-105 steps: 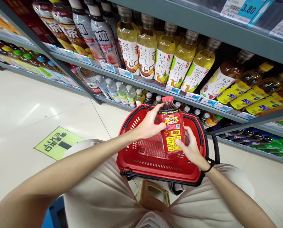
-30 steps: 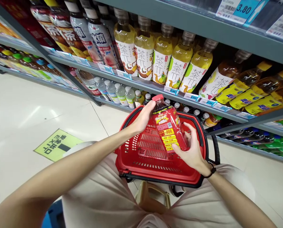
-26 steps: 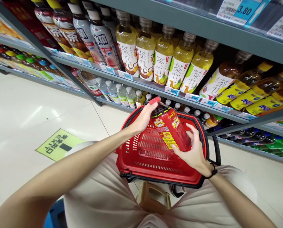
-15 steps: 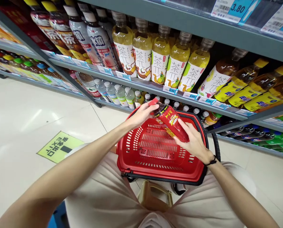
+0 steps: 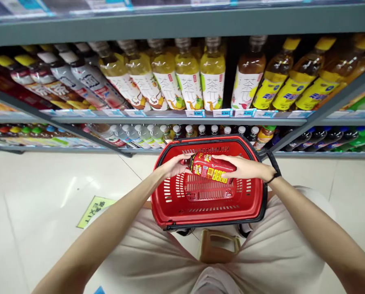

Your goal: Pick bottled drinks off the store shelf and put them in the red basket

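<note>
Held the red bottle (image 5: 211,165) on its side, aslant over the mouth of the red basket (image 5: 206,216). Had the left hand (image 5: 175,165) wrapped round the neck end, hiding too much to make out the cap. Had the right hand (image 5: 248,167) clasped on the body near the base, pressing with digits along both the far and near edges, below a black wristband (image 5: 272,177). Showed the label's yellow panels upward, between the two hands. Had, judging by this view alone, finished taking up the bottle, well apart from the shelf (image 5: 182,120) beyond the hands. Seemed partway through handling it, with a firm hold at both ends. Had not let go on either side, and had not set the bottle down. Could not tell from above how deep into the basket it hung. Saw white-labelled bottles (image 5: 188,85) upright beyond both hands, a black handle (image 5: 272,159) just beside the right wrist, and a tan stool (image 5: 214,256) nearer than the hands, past the basket's near rim.
</note>
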Action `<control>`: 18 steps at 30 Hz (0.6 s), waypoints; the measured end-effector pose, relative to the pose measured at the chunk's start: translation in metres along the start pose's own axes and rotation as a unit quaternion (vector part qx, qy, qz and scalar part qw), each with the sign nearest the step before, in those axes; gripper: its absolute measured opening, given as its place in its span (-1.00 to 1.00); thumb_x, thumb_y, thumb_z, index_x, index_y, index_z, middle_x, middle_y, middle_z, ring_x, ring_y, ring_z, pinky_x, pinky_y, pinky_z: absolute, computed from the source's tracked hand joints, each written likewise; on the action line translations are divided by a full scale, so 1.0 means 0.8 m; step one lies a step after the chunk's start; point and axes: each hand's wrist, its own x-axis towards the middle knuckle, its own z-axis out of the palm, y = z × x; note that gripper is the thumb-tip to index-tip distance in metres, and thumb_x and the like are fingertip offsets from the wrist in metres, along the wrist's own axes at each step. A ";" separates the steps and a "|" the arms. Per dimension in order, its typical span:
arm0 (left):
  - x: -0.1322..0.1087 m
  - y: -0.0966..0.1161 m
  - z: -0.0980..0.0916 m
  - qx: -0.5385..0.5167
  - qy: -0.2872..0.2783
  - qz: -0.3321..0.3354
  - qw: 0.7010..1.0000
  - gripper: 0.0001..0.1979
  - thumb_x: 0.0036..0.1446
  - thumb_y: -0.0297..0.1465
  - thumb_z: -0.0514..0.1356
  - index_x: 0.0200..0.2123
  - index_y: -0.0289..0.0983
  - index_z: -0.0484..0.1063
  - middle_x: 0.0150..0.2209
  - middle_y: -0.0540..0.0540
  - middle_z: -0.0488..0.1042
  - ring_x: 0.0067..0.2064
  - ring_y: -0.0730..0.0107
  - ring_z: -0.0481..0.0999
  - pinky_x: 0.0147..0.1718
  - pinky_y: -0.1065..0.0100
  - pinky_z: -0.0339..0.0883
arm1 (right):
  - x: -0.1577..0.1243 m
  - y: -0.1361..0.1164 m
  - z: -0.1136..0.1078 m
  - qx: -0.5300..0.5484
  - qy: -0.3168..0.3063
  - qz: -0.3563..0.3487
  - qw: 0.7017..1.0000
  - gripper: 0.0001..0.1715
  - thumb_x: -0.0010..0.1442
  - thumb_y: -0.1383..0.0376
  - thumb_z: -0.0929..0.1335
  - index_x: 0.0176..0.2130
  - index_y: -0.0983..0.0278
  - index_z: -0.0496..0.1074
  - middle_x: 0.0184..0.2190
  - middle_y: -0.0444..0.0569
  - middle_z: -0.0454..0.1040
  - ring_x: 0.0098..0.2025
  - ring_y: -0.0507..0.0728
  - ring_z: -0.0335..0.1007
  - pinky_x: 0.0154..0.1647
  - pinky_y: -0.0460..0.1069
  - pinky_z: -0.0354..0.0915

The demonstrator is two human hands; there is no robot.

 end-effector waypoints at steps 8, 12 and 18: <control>0.027 -0.027 0.021 0.119 0.174 -0.005 0.978 -0.78 0.10 -0.36 0.37 -0.21 -0.35 0.52 -0.21 -0.23 0.58 -0.18 0.10 0.61 -0.27 0.11 0.65 | -0.007 -0.006 -0.026 -0.230 0.055 0.177 0.955 -0.49 0.52 0.14 0.23 0.18 0.47 0.43 0.06 0.38 0.57 0.14 0.45 0.53 0.12 0.20 0.37; 0.056 -0.069 0.030 0.142 0.284 -0.040 0.947 -0.85 0.22 -0.37 0.32 -0.31 -0.31 0.43 -0.33 -0.12 0.51 -0.22 0.20 0.58 -0.28 0.18 0.61 | -0.011 -0.018 -0.041 -0.203 0.004 0.209 0.957 -0.45 0.52 0.11 0.21 0.14 0.49 0.50 0.08 0.40 0.57 0.16 0.43 0.52 0.11 0.16 0.38; 0.113 -0.103 0.049 0.165 0.347 -0.098 0.918 -0.84 0.36 -0.36 0.26 -0.12 -0.36 0.45 -0.17 -0.09 0.51 -0.22 0.39 0.55 -0.28 0.34 0.55 | -0.004 -0.006 -0.049 -0.155 -0.047 0.279 0.947 -0.50 0.46 0.21 0.29 0.14 0.52 0.56 0.08 0.44 0.58 0.13 0.42 0.56 0.05 0.14 0.44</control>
